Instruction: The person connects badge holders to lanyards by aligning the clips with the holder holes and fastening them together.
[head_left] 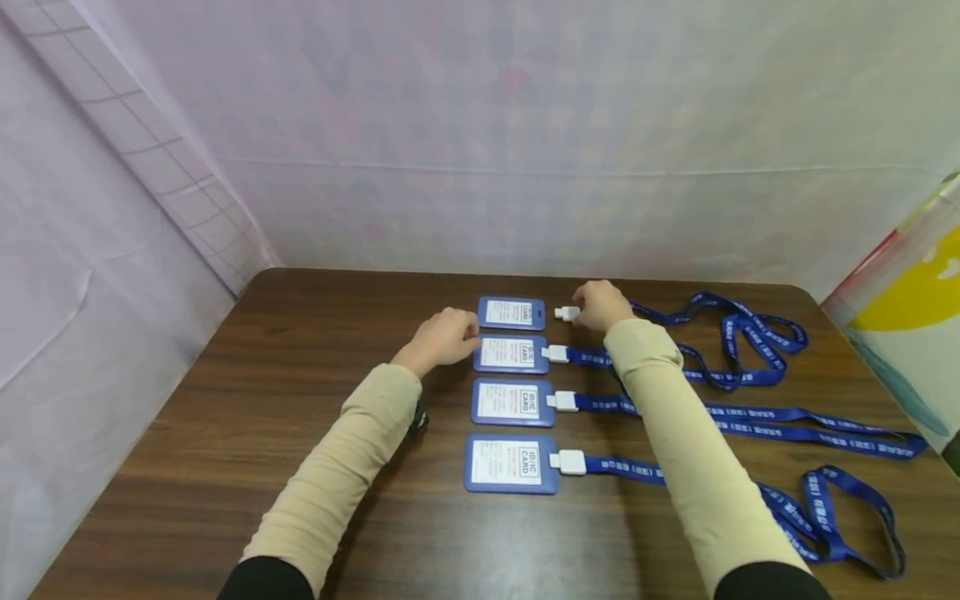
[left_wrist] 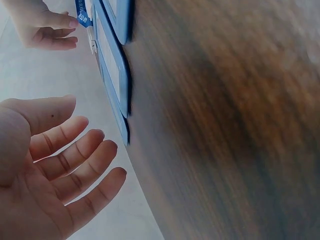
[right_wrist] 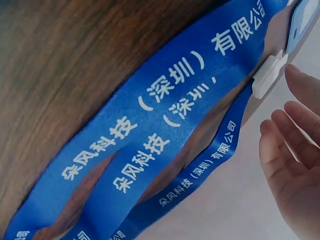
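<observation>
Several blue badge holders with white ID/IC cards lie in a column on the table. The farthest badge holder (head_left: 512,313) has no clip attached; a white clip (head_left: 567,313) lies a little to its right. My right hand (head_left: 602,307) is beside that clip, and in the right wrist view its fingers (right_wrist: 295,130) are loosely bent, with the white clip (right_wrist: 269,75) just off the thumb. My left hand (head_left: 444,337) is at the left edges of the two farthest holders. The left wrist view shows its fingers (left_wrist: 82,160) spread and relaxed, holding nothing.
The second badge holder (head_left: 510,354), the third badge holder (head_left: 513,402) and the nearest badge holder (head_left: 512,463) each join a white clip and blue lanyard. Loops of lanyard (head_left: 750,333) spread across the right side. A white curtain (head_left: 525,125) hangs behind the brown table (head_left: 247,400).
</observation>
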